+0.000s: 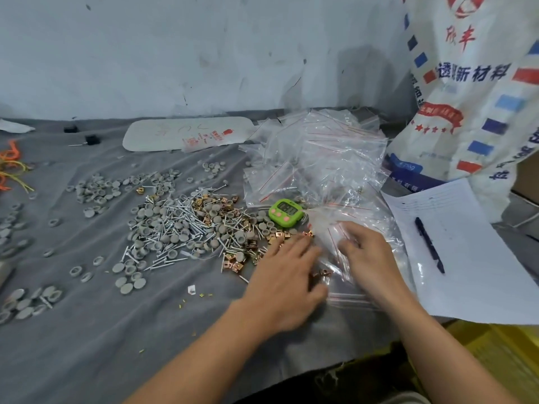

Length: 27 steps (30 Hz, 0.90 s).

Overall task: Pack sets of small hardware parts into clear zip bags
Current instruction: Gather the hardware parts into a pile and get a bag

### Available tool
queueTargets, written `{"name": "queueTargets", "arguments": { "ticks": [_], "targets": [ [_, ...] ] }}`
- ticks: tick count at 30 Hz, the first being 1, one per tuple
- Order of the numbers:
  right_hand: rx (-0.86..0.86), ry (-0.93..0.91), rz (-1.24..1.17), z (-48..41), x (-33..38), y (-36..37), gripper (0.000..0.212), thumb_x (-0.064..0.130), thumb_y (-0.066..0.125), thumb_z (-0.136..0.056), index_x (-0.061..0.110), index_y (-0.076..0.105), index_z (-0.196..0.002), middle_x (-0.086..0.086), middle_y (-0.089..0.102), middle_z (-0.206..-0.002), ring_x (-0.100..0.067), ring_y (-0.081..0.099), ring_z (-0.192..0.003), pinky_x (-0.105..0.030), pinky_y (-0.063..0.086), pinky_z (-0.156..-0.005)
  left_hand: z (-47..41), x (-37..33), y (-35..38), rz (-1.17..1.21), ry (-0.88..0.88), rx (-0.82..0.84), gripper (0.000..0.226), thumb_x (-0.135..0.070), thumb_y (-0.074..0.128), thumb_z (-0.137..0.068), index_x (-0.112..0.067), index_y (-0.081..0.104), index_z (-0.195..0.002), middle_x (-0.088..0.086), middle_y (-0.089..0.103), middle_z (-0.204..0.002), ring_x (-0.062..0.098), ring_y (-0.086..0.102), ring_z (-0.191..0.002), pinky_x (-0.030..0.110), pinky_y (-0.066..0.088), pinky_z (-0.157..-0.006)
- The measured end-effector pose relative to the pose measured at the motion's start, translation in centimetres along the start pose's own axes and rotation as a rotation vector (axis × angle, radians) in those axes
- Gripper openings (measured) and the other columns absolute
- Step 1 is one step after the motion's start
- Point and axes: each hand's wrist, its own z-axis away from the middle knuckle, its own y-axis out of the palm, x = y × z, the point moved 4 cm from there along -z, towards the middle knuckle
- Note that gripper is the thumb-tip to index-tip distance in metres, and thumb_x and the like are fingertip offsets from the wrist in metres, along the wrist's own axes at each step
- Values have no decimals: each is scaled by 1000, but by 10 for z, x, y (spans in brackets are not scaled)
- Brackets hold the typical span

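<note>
left hand [287, 275] lies flat, fingers loosely spread, on small copper-coloured square clips [280, 237], gripping nothing i can see; right hand [369, 258] has fingers curled on a clear red-striped zip bag [344, 287], grip unclear. looks like the gathering step. next: pinch a few clips, get that bag's mouth open.

A green digital timer [285, 213] sits on the grey cloth [116, 330] covering the table; at right, a dark pen [430, 245] lies across a lined paper sheet [472, 258]; behind it leans a white printed woven sack [478, 91]; orange and yellow cords [11, 167] lie at the left edge; a flat white printed bag [189, 134] rests near the scuffed wall [175, 53].
</note>
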Motion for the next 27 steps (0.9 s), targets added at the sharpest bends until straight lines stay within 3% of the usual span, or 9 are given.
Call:
{"name": "queueTargets", "arguments": {
  "ticks": [4, 8, 12, 14, 16, 19, 22, 24, 27],
  "targets": [
    [-45, 3, -73, -1, -12, 3, 29, 1, 57, -89, 25, 72, -95, 2, 73, -84, -22, 67, -84, -40, 53, -83, -12, 11, 9, 19, -31, -35, 39, -38, 43, -100, -26, 50, -137, -6, 52, -144, 14, 45, -133, 31, 24, -113],
    [-59, 30, -150, -1, -19, 5, 34, 10, 58, -90, 39, 71, -99, 9, 75, -90, -11, 68, -84, -34, 51, -80, -5, 50, 2, 18, -53, -83, 20, -26, 42, -100, -32, 48, -118, -9, 58, -119, 15, 52, -110, 33, 35, -93],
    [-79, 60, -171, -3, -29, 8, 25, 15, 59, -88, 30, 68, -106, 8, 75, -92, -17, 69, -92, -41, 53, -87, -1, 96, -15, -127, -122, -102, 17, -22, 39, -101, -26, 54, -107, -4, 60, -104, 19, 53, -96, 36, 38, -87],
    [-97, 97, -228, -3, -32, 8, 33, 12, 61, -91, 40, 72, -105, 26, 75, -94, -6, 70, -100, -35, 52, -89, -1, 115, -26, -207, -156, -114, 13, -17, 49, -101, -25, 58, -106, -3, 62, -104, 21, 56, -98, 37, 38, -88],
    [-122, 157, -337, -4, -38, 8, 41, 6, 63, -94, 44, 76, -103, 30, 74, -100, 6, 68, -102, -30, 51, -95, -4, 125, -34, -260, -215, -113, 14, -22, 48, -103, -27, 60, -108, -5, 65, -111, 21, 57, -106, 37, 37, -95],
    [-188, 303, -583, -8, -55, 6, 33, 1, 62, -97, 21, 74, -120, 7, 76, -118, -13, 71, -111, -42, 55, -100, -13, 98, -39, -275, -239, -179, 18, -20, 57, -96, -25, 67, -109, -3, 67, -114, 22, 58, -112, 38, 38, -102],
    [-254, 393, -821, -8, -65, 2, 27, -3, 60, -97, 15, 73, -112, -4, 79, -104, -20, 77, -93, -31, 62, -72, -32, 31, -18, -55, 28, -133, 26, -21, 61, -87, -20, 68, -112, 1, 66, -120, 24, 58, -113, 38, 40, -103],
    [-267, 412, -910, -9, -67, 1, 25, -5, 57, -97, 11, 73, -108, -9, 79, -94, -21, 77, -82, -29, 60, -62, -45, -1, 3, 107, 64, -2, 45, -33, 60, -87, -19, 61, -130, 3, 57, -140, 22, 48, -130, 35, 33, -115],
    [-274, 415, -937, -10, -71, 1, 25, -7, 56, -96, 7, 73, -109, -14, 78, -93, -23, 76, -80, -30, 60, -63, -56, -18, 25, 114, 13, 70, 64, -52, 52, -94, -22, 42, -150, 0, 46, -150, 19, 37, -142, 38, 19, -124]
  ]
}}
